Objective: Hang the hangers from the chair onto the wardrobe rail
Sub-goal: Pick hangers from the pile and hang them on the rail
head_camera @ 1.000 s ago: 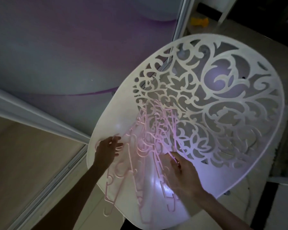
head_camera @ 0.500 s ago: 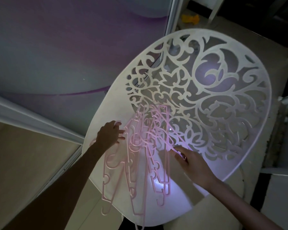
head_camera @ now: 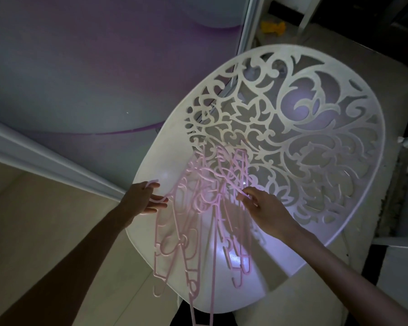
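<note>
A tangled bunch of several pink plastic hangers lies on the white chair, whose backrest is a cut-out scroll pattern. My left hand holds the hook of one hanger at the bunch's left edge, fingers curled round it. My right hand pinches a thin pink hanger bar at the bunch's right side. Some hanger ends hang over the chair's front edge. The wardrobe rail is not in view.
A sliding wardrobe door with purple and grey panels stands behind the chair on the left, its white frame running diagonally. A yellow object lies on the floor beyond. Tiled floor shows at lower left.
Both hands moved up the bunch toward the backrest. My left hand went from resting on the hangers to gripping a hook, and my right hand now pinches a bar.
</note>
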Demonstrator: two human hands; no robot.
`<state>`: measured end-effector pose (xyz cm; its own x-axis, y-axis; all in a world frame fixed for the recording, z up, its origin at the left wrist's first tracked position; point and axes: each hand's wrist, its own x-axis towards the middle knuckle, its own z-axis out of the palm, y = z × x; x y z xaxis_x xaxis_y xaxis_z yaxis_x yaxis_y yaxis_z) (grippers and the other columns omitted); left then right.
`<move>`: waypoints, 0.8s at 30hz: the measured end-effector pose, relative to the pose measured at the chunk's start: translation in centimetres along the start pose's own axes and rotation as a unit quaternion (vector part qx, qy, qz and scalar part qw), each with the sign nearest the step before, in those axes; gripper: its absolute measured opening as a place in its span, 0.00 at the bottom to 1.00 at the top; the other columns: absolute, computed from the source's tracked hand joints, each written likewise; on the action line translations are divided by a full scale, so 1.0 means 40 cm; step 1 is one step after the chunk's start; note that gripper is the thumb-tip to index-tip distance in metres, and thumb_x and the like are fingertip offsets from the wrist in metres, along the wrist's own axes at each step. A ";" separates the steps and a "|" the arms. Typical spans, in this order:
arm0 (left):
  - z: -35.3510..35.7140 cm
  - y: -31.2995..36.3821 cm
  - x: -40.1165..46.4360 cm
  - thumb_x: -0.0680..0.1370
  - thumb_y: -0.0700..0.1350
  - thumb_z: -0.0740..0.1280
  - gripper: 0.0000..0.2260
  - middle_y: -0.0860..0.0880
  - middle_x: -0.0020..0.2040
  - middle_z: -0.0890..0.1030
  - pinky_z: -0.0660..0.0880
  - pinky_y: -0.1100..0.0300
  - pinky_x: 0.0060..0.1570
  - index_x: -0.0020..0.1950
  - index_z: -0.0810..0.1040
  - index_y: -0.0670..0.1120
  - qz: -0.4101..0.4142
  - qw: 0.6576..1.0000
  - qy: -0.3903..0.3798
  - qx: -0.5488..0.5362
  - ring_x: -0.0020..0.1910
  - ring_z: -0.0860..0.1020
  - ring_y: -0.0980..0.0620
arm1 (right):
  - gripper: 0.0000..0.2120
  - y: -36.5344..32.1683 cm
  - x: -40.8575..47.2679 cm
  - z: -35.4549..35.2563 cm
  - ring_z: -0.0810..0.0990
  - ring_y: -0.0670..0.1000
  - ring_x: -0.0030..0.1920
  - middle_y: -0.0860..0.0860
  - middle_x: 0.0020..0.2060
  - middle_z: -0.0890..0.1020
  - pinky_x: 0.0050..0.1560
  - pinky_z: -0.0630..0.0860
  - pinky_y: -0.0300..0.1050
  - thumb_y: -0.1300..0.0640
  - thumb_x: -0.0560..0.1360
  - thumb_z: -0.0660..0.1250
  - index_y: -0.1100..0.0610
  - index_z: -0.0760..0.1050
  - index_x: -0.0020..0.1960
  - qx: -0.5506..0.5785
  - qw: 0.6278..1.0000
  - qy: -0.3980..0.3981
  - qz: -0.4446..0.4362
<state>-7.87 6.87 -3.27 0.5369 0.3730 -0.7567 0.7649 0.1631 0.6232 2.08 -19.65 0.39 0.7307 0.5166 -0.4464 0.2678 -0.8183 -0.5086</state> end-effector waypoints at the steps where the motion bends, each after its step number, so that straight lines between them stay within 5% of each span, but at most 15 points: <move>1: -0.009 -0.004 -0.006 0.83 0.41 0.52 0.13 0.52 0.25 0.82 0.73 0.69 0.21 0.63 0.71 0.43 0.003 1.000 0.005 -0.007 0.24 0.81 0.57 | 0.10 0.002 -0.006 -0.003 0.70 0.44 0.31 0.46 0.30 0.70 0.33 0.64 0.37 0.51 0.81 0.53 0.51 0.73 0.53 0.015 1.000 -0.004 -0.002; 5: -0.037 0.000 -0.033 0.83 0.42 0.53 0.13 0.50 0.29 0.83 0.76 0.65 0.26 0.64 0.71 0.41 0.034 0.998 0.041 -0.037 0.24 0.81 0.56 | 0.10 0.007 -0.041 -0.008 0.65 0.45 0.29 0.48 0.27 0.66 0.33 0.63 0.39 0.52 0.80 0.56 0.53 0.75 0.50 0.066 0.998 0.013 -0.016; 10: -0.026 0.025 -0.105 0.83 0.42 0.53 0.12 0.41 0.46 0.81 0.76 0.67 0.23 0.62 0.72 0.44 0.118 0.987 0.094 -0.052 0.25 0.81 0.60 | 0.10 0.002 -0.090 0.006 0.65 0.43 0.27 0.47 0.25 0.65 0.32 0.63 0.35 0.52 0.80 0.58 0.53 0.76 0.47 0.117 0.992 0.042 -0.029; 14: -0.011 0.027 -0.169 0.83 0.43 0.54 0.12 0.40 0.50 0.80 0.77 0.67 0.28 0.61 0.73 0.43 0.172 0.980 0.086 -0.044 0.35 0.82 0.55 | 0.09 0.011 -0.116 0.028 0.65 0.43 0.27 0.46 0.25 0.67 0.31 0.62 0.36 0.50 0.79 0.58 0.48 0.77 0.46 0.129 0.990 0.040 -0.028; 19: 0.008 0.030 -0.248 0.83 0.43 0.54 0.12 0.43 0.49 0.79 0.76 0.59 0.41 0.60 0.74 0.41 0.158 0.982 0.064 -0.078 0.41 0.80 0.49 | 0.15 0.009 -0.163 0.039 0.65 0.44 0.27 0.48 0.25 0.67 0.32 0.61 0.35 0.51 0.78 0.60 0.55 0.71 0.35 0.134 0.990 0.044 0.029; 24: 0.001 0.047 -0.307 0.82 0.43 0.55 0.10 0.50 0.40 0.83 0.79 0.67 0.35 0.49 0.75 0.43 0.147 0.967 0.063 -0.198 0.40 0.81 0.53 | 0.26 -0.016 -0.203 0.066 0.60 0.44 0.22 0.48 0.17 0.61 0.31 0.57 0.39 0.50 0.78 0.62 0.51 0.55 0.26 0.171 0.975 0.118 0.080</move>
<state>-13.01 2.54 7.18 0.6444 0.5607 -0.5200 0.3755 0.3604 0.8539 -5.69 -22.66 2.39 0.8807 0.2843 -0.3788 -0.0564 -0.7312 -0.6799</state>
